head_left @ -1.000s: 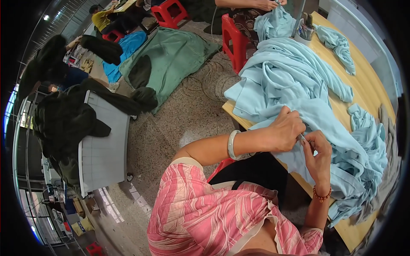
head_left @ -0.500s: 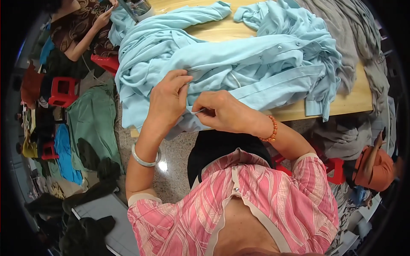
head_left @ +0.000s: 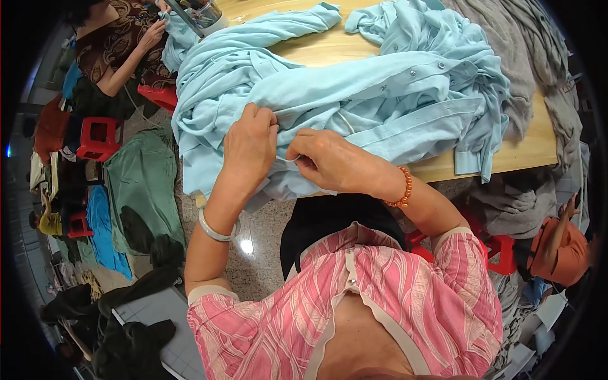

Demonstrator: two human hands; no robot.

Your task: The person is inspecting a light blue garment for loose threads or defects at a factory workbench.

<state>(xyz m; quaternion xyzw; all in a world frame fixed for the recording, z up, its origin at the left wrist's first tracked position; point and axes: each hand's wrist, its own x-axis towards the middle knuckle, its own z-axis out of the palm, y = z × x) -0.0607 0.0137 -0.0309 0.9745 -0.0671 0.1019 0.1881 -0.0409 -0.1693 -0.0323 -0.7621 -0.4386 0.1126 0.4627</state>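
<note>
A light blue button-up shirt [head_left: 304,88] lies in loose folds on the wooden table, its buttoned placket running toward the right. My left hand [head_left: 251,142] is closed at the near part of the shirt, its fingertips pinching the cloth. Just to its right, my right hand [head_left: 339,161] is curled in a pinch over the shirt's near edge. A thin pale sliver shows at its fingertips, too small to name. The gap between both hands is narrow.
Grey cloth [head_left: 500,69] hangs over the right side of the table [head_left: 525,149]. A cup of tools [head_left: 206,14] stands at the far left. Beside it sits another person [head_left: 120,47]. Red stools [head_left: 99,139] and green cloth [head_left: 142,183] are at left.
The fingers of my left hand have folded in more tightly over the cloth. My right hand has barely moved and keeps its pinch.
</note>
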